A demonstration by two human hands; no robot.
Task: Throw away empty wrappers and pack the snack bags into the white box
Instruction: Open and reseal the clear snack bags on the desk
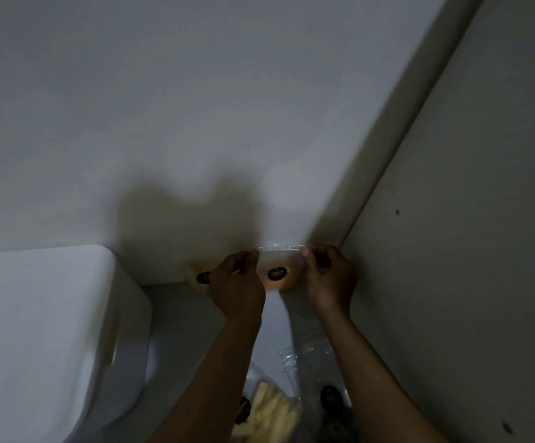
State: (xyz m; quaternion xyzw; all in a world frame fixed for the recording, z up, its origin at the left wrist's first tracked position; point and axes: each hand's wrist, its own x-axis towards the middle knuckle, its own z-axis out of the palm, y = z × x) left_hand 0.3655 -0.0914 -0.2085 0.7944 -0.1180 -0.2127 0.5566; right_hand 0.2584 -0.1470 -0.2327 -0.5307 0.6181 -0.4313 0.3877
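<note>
Dim grey walls fill most of the view, a plain wall [195,107] ahead meeting a side panel [467,219] at a slanted corner on the right. Below them runs a grey counter [176,318], poorly lit.

At the left stands the white box [45,314], rounded at its corners, with a recessed handle on the side facing the hands. It is well apart from the bag being held.

Both hands are raised near the corner of the walls. The left hand [237,282] and the right hand [330,276] each pinch one upper side of a clear snack bag [279,270], fingers curled over its top edge, holding it upright between them. The bag bears a small round black label at its middle; the writing on it is too blurred to read. Just left of the left hand, a second snack bag [200,279] with a similar dark round label leans by the wall, partly hidden behind that hand.

Lower down, between the forearms, a clear bag of pale stick-shaped snacks [269,410] lies on the counter. Beside it, near the right forearm, lies an empty clear wrapper [304,356], crumpled and flat, and below it a dark round label [330,394] on more clear plastic, half covered by the arm.
</note>
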